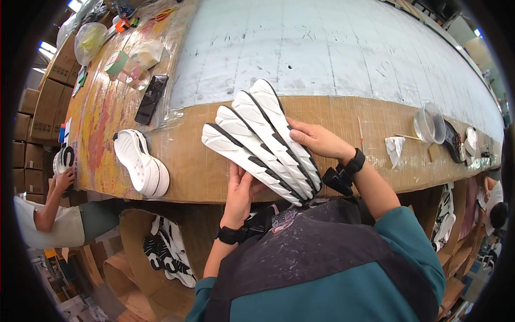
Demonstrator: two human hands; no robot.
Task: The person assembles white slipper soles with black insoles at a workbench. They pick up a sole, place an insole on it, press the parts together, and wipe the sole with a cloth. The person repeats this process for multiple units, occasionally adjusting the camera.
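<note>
Several white shoe soles with black stripes are fanned out in a stack above the front edge of the workbench. My left hand grips the stack from below near its lower end. My right hand lies against the right side of the fan, fingers on the uppermost sole. Both wrists wear black straps. A pair of white soles lies on the bench to the left, apart from my hands.
The long bench has a brown cardboard front strip and a pale grey top. A black phone, tape rolls and bags lie at the left. A clear cup stands at the right. Another person's arm shows at the left. More soles lie in a box below.
</note>
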